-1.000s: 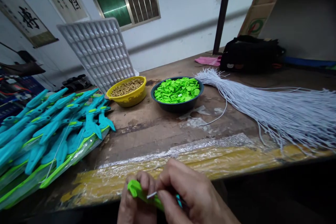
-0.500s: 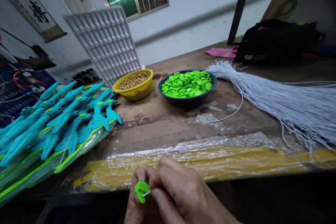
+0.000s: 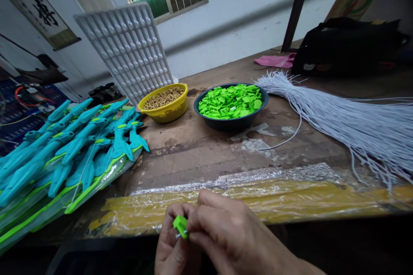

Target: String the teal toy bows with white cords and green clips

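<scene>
Between my two hands, just in front of the table's taped edge, is a small bright green plastic piece (image 3: 180, 225). My left hand (image 3: 172, 240) is closed around it from the left. Pressed against its right side, my right hand (image 3: 226, 232) pinches a thin white cord (image 3: 185, 232) where it meets the piece. A short white bit also shows at the lower left of the piece. My right fingers hide most of the cord.
On the table (image 3: 193, 154) stand a dark bowl (image 3: 222, 125) of green pieces and a yellow bowl (image 3: 167, 114) of brass-coloured rings. A bundle of white cords (image 3: 351, 116) lies right. Turquoise-and-green toy bows (image 3: 87, 142) are piled left. Behind them leans a clear moulded tray (image 3: 129, 47).
The green piece has turned in my fingers and shifted slightly up and right. A white bit now shows at its lower left. My left thumb has come into view.
</scene>
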### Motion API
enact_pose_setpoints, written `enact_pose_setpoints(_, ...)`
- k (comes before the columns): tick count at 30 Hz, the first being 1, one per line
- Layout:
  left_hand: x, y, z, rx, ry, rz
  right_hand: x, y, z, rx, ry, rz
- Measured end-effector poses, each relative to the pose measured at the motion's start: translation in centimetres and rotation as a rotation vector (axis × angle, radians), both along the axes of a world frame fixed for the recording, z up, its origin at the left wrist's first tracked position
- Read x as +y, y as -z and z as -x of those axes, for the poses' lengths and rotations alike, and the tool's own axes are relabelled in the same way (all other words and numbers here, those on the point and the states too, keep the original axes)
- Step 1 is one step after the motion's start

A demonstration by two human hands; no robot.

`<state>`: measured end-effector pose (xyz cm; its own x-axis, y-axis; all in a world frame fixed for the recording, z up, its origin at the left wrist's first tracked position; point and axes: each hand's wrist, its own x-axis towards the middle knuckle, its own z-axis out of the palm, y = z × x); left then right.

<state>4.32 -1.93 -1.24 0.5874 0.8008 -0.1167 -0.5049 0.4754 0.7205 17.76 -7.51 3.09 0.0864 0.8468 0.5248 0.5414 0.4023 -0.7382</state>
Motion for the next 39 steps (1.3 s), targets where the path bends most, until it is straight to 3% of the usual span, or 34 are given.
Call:
enact_pose_setpoints(4, 0.0, -0.3, -0.4, 0.027, 0.023, 0.036, 0.3, -0.3, -0.4, -0.138, 0.015, 0.027)
enact_pose_setpoints(10, 0.2, -0.2, 0.2, 0.150, 0.046, 0.032, 0.8, 0.5, 0.2, -0.477, 0.137, -0.129)
enact_pose_setpoints(15, 0.0, 0.1, 0.0, 0.213, -0.053, -0.067, 1.0, 1.9, 0.7, -0.523, 0.240, -0.239)
enact_pose_setpoints(18, 0.0, -0.1, -0.1, 0.285, -0.060, -0.215, 0.8, 0.9, 0.2, -0.574, 0.302, -0.324)
enact_pose_setpoints(20, 0.1, -0.1, 0.0, 0.319, 0.003, -0.264, 0.6, -0.5, -0.5, -0.494, 0.302, -0.355)
enact_pose_setpoints(23, 0.5, 0.2, 0.0, 0.256, 0.165, -0.182, 0.6, -1.9, -1.4, -0.166, 0.320, -0.264)
enact_pose_setpoints(25, 0.8, 0.6, 0.0, 0.163, 0.228, -0.132, 0.8, -1.4, -1.6, 0.067, 0.306, -0.089)
enact_pose_setpoints(28, 1.2, 1.0, -0.3, 0.122, 0.213, -0.079, 0.6, 0.7, -1.3, 0.277, 0.257, 0.157)
enact_pose_setpoints(30, 1.2, 1.2, -0.4, 0.150, 0.190, -0.036, 0.1, 2.1, -1.1, 0.301, 0.234, 0.182)
enact_pose_setpoints(33, 1.0, 1.5, -0.6, 0.195, 0.139, -0.026, -0.8, 3.1, -1.1, 0.261, 0.107, 0.075)
enact_pose_setpoints(36, 0.6, 1.7, -0.7, 0.219, 0.118, -0.054, -1.3, 2.9, -1.4, 0.256, 0.002, 0.037)
enact_pose_setpoints(39, 0.5, 1.8, -0.8, 0.210, 0.125, -0.095, -1.3, 2.3, -1.3, 0.397, -0.004, 0.145)
